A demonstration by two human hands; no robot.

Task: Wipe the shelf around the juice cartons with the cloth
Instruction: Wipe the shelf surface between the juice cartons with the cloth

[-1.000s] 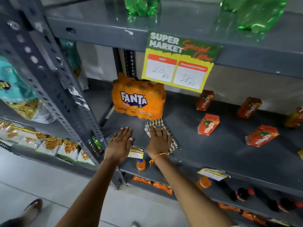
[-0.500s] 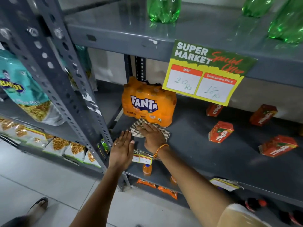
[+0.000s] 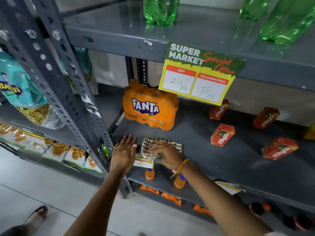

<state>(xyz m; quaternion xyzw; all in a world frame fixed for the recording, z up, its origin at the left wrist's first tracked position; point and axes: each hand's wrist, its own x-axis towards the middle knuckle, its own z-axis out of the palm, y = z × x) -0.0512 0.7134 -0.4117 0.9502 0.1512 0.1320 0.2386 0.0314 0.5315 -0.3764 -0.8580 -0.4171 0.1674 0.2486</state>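
Observation:
A striped brown-and-white cloth (image 3: pixel 150 143) lies on the grey shelf (image 3: pixel 213 159) near its front left edge. My right hand (image 3: pixel 166 154) presses flat on the cloth, fingers pointing left. My left hand (image 3: pixel 123 153) rests palm down on the shelf's front left corner, just left of the cloth, fingers apart and holding nothing. Several red Maaza juice cartons stand scattered to the right: one (image 3: pixel 222 135) in the middle, one (image 3: pixel 218 109) behind it, one (image 3: pixel 265 118) farther back right, one (image 3: pixel 279 148) at the front right.
An orange Fanta multipack (image 3: pixel 150 108) stands behind the cloth. A special-offer price sign (image 3: pixel 199 74) hangs from the shelf above, where green bottles (image 3: pixel 161 10) stand. A perforated upright post (image 3: pixel 68 92) rises at left. Snack bags (image 3: pixel 23 96) fill the neighbouring rack; small orange bottles (image 3: pixel 149 174) sit below.
My right hand has drawn the cloth back from the foot of the Fanta pack toward the shelf's front edge. My left hand has stayed on the front left corner.

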